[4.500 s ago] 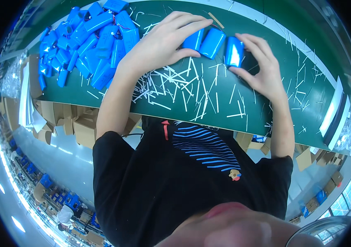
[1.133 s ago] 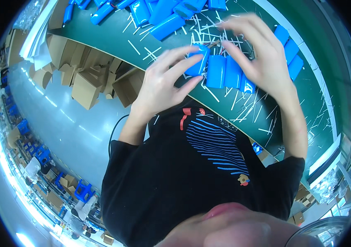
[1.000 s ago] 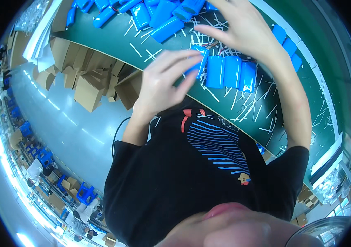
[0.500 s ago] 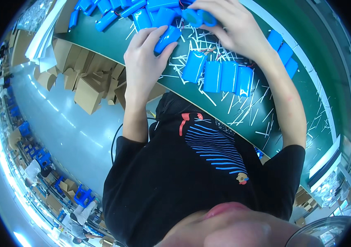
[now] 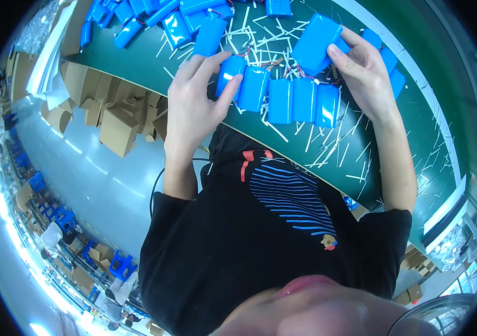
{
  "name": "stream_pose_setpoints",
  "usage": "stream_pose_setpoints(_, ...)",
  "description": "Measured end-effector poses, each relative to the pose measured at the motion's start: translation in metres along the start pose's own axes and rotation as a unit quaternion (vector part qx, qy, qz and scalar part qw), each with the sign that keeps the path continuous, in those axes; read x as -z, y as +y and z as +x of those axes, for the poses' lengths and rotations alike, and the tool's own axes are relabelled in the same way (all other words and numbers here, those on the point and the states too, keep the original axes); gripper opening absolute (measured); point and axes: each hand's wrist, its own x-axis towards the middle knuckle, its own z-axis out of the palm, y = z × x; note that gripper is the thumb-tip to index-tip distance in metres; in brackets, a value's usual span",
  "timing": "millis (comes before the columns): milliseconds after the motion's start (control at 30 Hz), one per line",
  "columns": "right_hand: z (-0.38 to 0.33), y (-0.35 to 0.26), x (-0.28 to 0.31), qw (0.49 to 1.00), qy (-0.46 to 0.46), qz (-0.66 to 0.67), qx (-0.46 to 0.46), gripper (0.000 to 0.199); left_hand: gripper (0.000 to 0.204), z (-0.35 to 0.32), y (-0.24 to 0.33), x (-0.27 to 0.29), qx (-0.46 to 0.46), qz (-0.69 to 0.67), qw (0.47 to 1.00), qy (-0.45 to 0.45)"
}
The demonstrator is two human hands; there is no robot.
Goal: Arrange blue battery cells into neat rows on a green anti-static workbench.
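Note:
My left hand (image 5: 196,98) pinches a blue film-wrapped battery pack (image 5: 230,77) between thumb and fingers, at the left end of a row on the green table. Beside it in that row lie several like packs, among them one battery pack (image 5: 253,89) and another (image 5: 327,105), with thin red and dark wires at their far ends. My right hand (image 5: 368,78) is closed on blue battery packs (image 5: 318,42), apparently two, held above the far side of the row. Its thumb presses on their near edge; most of its fingers are hidden behind them.
Thin white strips (image 5: 261,39) litter the green table (image 5: 356,140). A pile of blue packs (image 5: 137,14) lies at the far left, one pack (image 5: 278,7) at the far edge, and several (image 5: 392,67) beyond my right wrist. Cardboard boxes (image 5: 119,129) stand below the table's left edge.
My left hand has come nearer, bringing its pack to the row's left end. My right hand has moved right and nearer with its packs, turning their broad faces into view.

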Motion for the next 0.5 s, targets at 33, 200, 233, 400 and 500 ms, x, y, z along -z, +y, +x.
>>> stream_pose_setpoints(33, 0.000, -0.001, 0.000, 1.000, -0.004, 0.006, -0.002, 0.055, 0.042, 0.004, -0.001, 0.001, 0.001, 0.012, 1.000, -0.006)
stream_pose_setpoints(200, -0.005, -0.013, -0.016, 0.999, -0.030, -0.023, -0.016, 0.053, 0.049, 0.027, 0.017, 0.007, -0.090, -0.034, 0.990, 0.105)
stream_pose_setpoints(233, -0.008, -0.013, -0.023, 0.999, -0.016, -0.032, 0.013, 0.048, 0.049, 0.029, 0.027, 0.004, -0.093, -0.077, 0.989, 0.083)
stream_pose_setpoints(400, -0.027, -0.015, -0.034, 0.991, 0.017, -0.072, 0.113, 0.038, 0.048, 0.030, 0.051, -0.002, -0.123, -0.180, 0.976, 0.028)
stream_pose_setpoints(500, -0.044, -0.019, -0.019, 0.986, 0.032, -0.088, 0.138, 0.044, 0.046, 0.030, 0.033, 0.007, -0.184, -0.110, 0.976, 0.025)
